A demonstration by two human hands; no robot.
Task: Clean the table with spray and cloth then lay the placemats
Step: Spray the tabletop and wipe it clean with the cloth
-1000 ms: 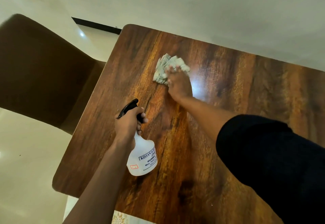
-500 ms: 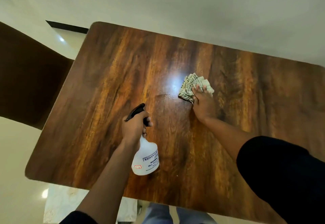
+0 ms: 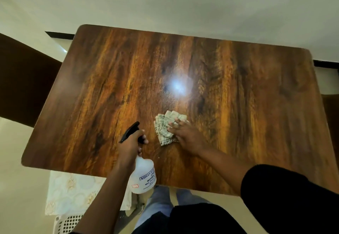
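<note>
A dark wooden table (image 3: 110, 86) fills the head view. On its near middle lies a folded checked cloth (image 3: 165, 126), and my right hand (image 3: 187, 136) presses flat on it with straight fingers. My left hand (image 3: 130, 146) grips the neck of a white spray bottle (image 3: 144, 176) with a black trigger head; the bottle is held over the table's near edge. A pale patterned placemat (image 3: 73, 191) lies below the table's near left corner.
A dark chair (image 3: 22, 79) stands at the table's left side. Part of another dark chair (image 3: 332, 109) shows at the right edge. A white slatted basket (image 3: 67, 223) sits under the placemat. My legs (image 3: 161, 202) are at the near edge.
My right hand has drawn the cloth from the far left part of the table back toward the near middle. My left hand keeps hold of the spray bottle.
</note>
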